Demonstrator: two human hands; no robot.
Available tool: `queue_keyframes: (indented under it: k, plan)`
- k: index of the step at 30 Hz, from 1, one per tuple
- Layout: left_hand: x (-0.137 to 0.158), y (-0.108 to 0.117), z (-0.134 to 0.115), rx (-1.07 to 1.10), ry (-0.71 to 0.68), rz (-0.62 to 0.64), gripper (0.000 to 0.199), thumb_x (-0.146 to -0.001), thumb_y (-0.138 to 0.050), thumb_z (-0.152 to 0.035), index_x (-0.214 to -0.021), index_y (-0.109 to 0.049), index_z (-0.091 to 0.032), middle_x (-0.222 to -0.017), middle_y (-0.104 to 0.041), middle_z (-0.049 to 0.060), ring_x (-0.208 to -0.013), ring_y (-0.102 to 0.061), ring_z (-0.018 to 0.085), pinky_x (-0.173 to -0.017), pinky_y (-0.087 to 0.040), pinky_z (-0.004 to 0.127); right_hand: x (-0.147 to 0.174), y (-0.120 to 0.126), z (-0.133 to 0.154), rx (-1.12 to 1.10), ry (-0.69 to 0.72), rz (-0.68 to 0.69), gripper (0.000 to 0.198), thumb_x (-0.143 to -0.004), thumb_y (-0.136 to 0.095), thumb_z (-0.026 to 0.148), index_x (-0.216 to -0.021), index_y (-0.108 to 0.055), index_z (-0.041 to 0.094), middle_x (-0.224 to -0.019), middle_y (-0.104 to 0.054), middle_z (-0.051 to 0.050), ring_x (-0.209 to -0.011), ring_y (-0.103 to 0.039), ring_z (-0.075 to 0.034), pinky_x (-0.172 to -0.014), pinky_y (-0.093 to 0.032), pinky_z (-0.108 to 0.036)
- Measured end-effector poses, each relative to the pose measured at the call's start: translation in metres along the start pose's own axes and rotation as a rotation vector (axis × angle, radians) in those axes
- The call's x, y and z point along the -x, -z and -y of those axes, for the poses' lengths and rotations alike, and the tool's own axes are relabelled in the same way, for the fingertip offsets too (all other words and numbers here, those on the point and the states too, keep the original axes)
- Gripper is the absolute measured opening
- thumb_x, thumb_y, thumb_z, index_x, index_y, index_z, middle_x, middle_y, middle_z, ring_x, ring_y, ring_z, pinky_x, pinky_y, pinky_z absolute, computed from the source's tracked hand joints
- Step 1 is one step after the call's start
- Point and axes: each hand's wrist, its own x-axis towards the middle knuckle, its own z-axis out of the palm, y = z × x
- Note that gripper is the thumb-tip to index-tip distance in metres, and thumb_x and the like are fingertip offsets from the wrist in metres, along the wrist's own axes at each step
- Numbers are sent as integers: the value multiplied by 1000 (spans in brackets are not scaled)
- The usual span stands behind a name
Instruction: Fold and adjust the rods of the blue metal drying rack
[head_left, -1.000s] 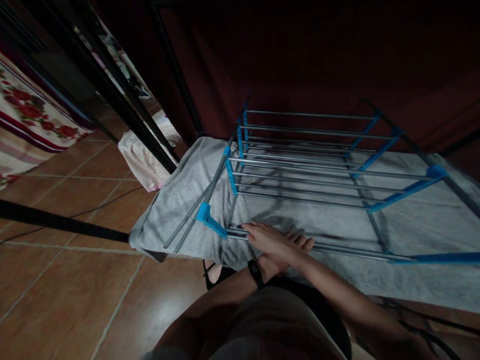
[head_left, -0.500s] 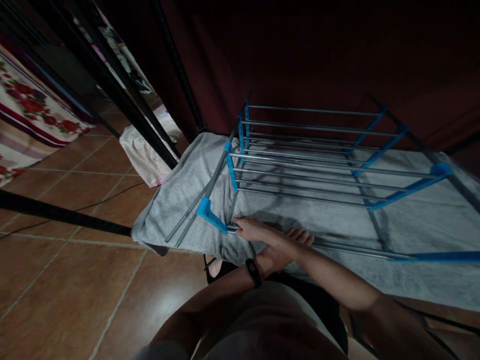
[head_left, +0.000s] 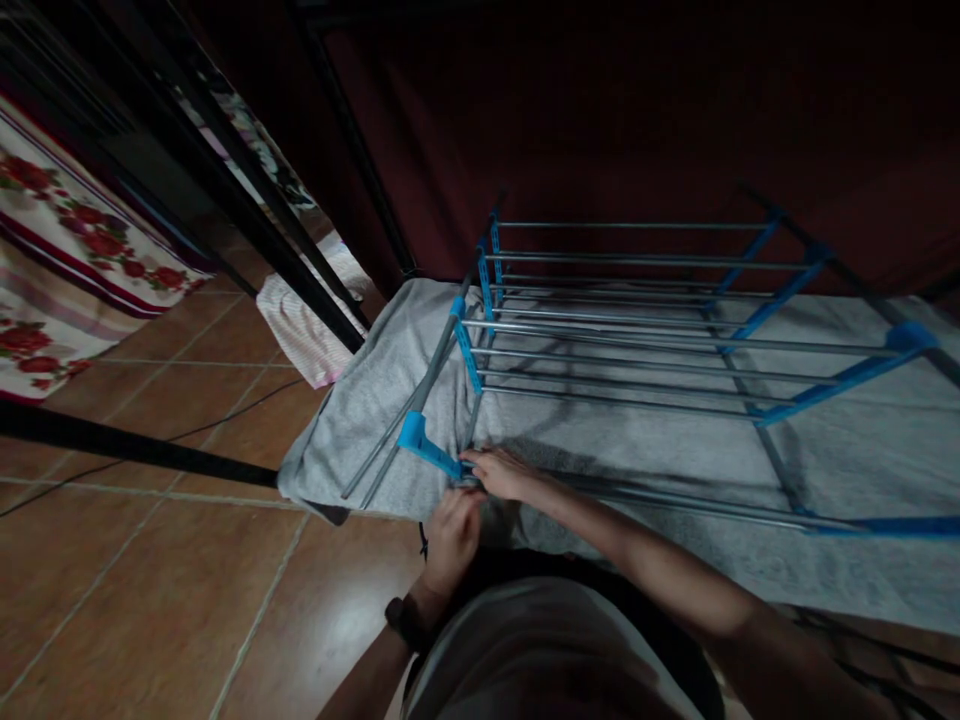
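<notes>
A shoe-rack-like frame of grey metal tubes and blue plastic brackets lies on a grey blanket. At its near left corner, a blue bracket meets the end of the front metal tubes. My right hand is closed around these tubes just right of the bracket. Beside it, on the near side, my left hand, with a dark band at the wrist, has its fingers curled against the tube end. The fingertips of both hands are partly hidden.
The grey blanket covers a low bed-like surface with black posts at the left. A dark red curtain hangs behind. Left lie a striped cloth, a thin cable on tiles, and floral fabric.
My left hand has moved left, out from under my right forearm, to the tube end by the blue bracket. My right hand stays near that corner. The view has shifted slightly.
</notes>
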Motion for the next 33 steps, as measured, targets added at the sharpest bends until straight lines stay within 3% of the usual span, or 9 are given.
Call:
queue_keyframes:
  k: [3,5,7,12,18,24,29,33]
  plan:
    - [-4,8,22,137,329,-244,18,-98,-50,-29,-110,-59,-20,-104,-67,8,-94,-67,20,-84,-58,35,2,3,4,35,28,15,47,-101,-42,24,-145,-54,31,-144,-57,-11,-121,-65,-28,-99,-52,-43]
    - [-13,10,30,228,398,-250,33,-94,-58,-35,-122,-54,-20,-118,-65,10,-100,-67,21,-88,-58,37,3,5,7,53,65,21,46,-100,-39,21,-142,-56,26,-140,-59,-13,-118,-65,-29,-96,-54,-43]
    - [-23,9,33,278,392,-192,43,-91,-62,-38,-130,-52,-21,-128,-63,11,-111,-66,23,-98,-56,42,3,8,10,63,90,19,45,-98,-39,19,-140,-56,22,-138,-59,-14,-118,-65,-29,-96,-54,-42]
    - [-37,5,33,329,347,-114,38,-91,-57,-37,-126,-58,-21,-131,-67,12,-127,-62,26,-112,-48,48,4,10,14,47,98,-35,44,-98,-42,22,-140,-55,22,-137,-62,-13,-123,-63,-26,-101,-51,-39]
    - [-37,3,33,309,351,-103,38,-90,-54,-31,-125,-59,-18,-128,-70,14,-120,-66,26,-108,-51,49,9,12,22,81,33,-71,47,-96,-46,36,-141,-55,26,-132,-66,-11,-109,-69,-30,-91,-54,-42]
    - [-38,5,30,314,363,-96,38,-86,-56,-27,-122,-59,-19,-124,-72,12,-113,-70,26,-100,-57,46,13,19,27,90,36,-73,50,-95,-50,45,-141,-54,26,-128,-70,-10,-109,-70,-30,-90,-53,-40]
    - [-38,6,27,236,348,-109,38,-86,-53,-23,-122,-60,-20,-117,-74,10,-107,-71,25,-93,-60,40,11,20,28,111,34,-59,57,-97,-48,62,-140,-55,25,-118,-74,-12,-108,-71,-32,-89,-52,-42]
    - [-37,4,28,184,376,-130,36,-89,-51,-26,-124,-60,-20,-114,-75,10,-102,-72,24,-87,-61,38,10,17,31,175,52,-90,50,-103,-40,56,-139,-56,25,-116,-75,-13,-109,-71,-32,-92,-52,-43]
